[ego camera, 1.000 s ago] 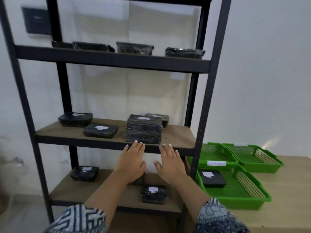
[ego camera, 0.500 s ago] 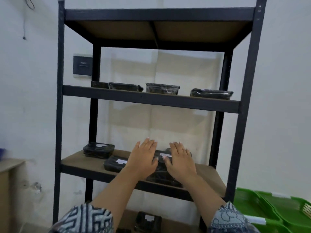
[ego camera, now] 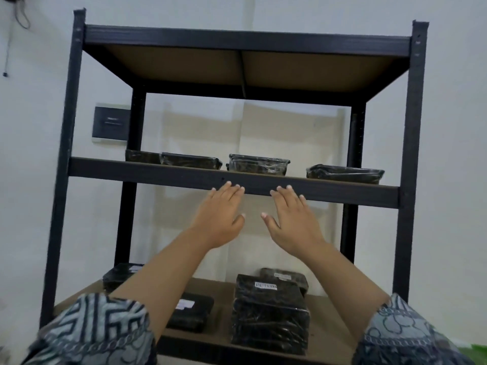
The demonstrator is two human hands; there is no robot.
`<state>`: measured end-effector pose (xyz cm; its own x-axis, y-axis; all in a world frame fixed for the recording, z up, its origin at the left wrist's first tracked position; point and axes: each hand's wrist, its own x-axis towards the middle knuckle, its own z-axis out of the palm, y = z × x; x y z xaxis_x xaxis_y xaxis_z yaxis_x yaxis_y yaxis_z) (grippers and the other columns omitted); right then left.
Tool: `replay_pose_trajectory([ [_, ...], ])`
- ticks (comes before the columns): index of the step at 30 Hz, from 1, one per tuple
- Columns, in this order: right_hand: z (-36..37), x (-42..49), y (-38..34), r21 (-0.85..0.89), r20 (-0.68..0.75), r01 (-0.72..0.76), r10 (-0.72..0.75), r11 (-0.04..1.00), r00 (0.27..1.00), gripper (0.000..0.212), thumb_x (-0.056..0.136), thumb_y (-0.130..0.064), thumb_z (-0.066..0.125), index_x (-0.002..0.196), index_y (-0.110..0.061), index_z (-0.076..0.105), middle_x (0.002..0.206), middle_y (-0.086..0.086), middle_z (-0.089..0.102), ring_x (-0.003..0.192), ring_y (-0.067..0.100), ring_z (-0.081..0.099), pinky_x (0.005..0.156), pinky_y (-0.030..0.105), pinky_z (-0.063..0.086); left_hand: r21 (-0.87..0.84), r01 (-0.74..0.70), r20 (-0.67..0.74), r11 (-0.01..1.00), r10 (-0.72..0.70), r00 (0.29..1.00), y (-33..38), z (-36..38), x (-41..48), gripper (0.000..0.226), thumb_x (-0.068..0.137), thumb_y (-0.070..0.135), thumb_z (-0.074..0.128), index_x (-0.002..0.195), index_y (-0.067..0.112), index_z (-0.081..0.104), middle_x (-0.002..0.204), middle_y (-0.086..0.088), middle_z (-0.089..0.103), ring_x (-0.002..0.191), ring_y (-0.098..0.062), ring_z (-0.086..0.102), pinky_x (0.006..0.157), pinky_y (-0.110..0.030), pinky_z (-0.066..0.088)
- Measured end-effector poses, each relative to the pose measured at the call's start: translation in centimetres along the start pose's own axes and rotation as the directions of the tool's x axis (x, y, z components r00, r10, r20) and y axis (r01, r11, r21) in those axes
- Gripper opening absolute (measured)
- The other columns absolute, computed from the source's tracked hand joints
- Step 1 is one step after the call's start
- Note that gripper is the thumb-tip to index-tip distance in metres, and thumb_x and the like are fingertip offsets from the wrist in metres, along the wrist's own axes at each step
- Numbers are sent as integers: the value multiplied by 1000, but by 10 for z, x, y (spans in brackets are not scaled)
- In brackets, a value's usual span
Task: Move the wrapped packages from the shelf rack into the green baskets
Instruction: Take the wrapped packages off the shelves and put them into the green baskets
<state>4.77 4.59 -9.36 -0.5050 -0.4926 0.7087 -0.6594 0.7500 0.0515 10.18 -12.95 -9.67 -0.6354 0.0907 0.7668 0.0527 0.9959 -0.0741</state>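
Four wrapped packages (ego camera: 259,166) half hidden behind upper shelf beam (ego camera: 184,173)

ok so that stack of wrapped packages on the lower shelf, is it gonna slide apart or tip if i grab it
The stack is several flat packages high and looks bound in one shiny film, so it probably lifts as one stiff block. That film may be slippery, so gripping both sides seems safer. It stands taller than the single package beside it, so a top push might tip it.

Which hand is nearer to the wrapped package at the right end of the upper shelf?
The right hand: it is below and left of that package. The left hand is farther left, under the middle packages.
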Motion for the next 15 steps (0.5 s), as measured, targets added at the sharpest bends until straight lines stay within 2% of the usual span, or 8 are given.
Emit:
replay_pose_trajectory([
  [4, -10, 37, -2, -61, -101, -18, 12, 998, 995, 59, 97, -45, 36, 146, -13, 29, 156, 5, 26, 148, 22, 12, 121, 40, 10, -14, -51, -132, 999, 48, 990, -28, -13, 39, 58, 92, 31, 45, 144, 8, 28, 149, -8, 33, 139, -22, 21, 114, -39, 18],
  [7, -16, 65, -2, -82, -149, -60, 47, 995, 988, 55, 96, -44, 38, 142, -13, 36, 151, 5, 34, 145, 24, 20, 119, 40, 18, -49, -82, -167, 995, 72, 983, -45, -20, 65, 57, 92, 31, 45, 143, 9, 31, 147, -8, 37, 135, -21, 29, 111, -36, 24],
  [15, -31, 130, 10, -114, -86, -172, 163, 978, 983, 53, 99, -42, 33, 142, -11, 36, 148, 9, 37, 139, 25, 30, 114, 39, 27, -138, -21, -11, 990, 20, 1000, -77, -17, 110, 59, 97, 34, 39, 147, 12, 19, 150, -5, 30, 136, -21, 27, 106, -39, 30],
])
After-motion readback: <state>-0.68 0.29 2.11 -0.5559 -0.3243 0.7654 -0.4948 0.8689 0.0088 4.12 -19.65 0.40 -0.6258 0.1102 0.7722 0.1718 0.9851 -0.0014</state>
